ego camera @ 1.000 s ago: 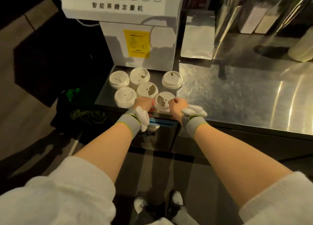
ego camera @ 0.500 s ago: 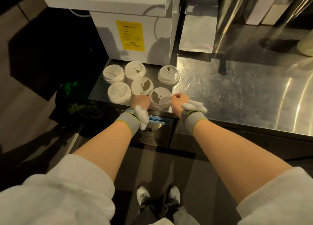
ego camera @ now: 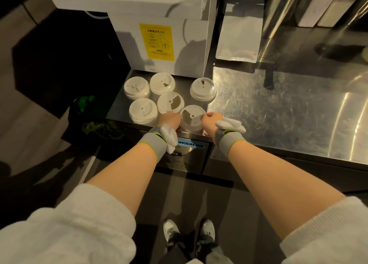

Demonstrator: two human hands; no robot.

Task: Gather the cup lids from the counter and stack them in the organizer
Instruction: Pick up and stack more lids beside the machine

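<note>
White cup lid (ego camera: 192, 118) flat, top up, at counter (ego camera: 278, 112) edge, pinched between both hands (ego camera: 211, 120).

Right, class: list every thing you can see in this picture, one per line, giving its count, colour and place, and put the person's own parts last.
Cup lids: six, white, clustered at the counter's left end.
Nearest lid: one of the six, at the counter edge, between both hands.
Dispenser machine: one, white, behind the lids.
Yellow label: one, on the machine's front.
Pouch: one, white, right of the machine.
Counter: one, steel.
Shoes: two, white, on the floor.
Left hand: touching the nearest lid's left side.
Right hand: at its right side.
Wrist cuffs: two, grey.
</note>
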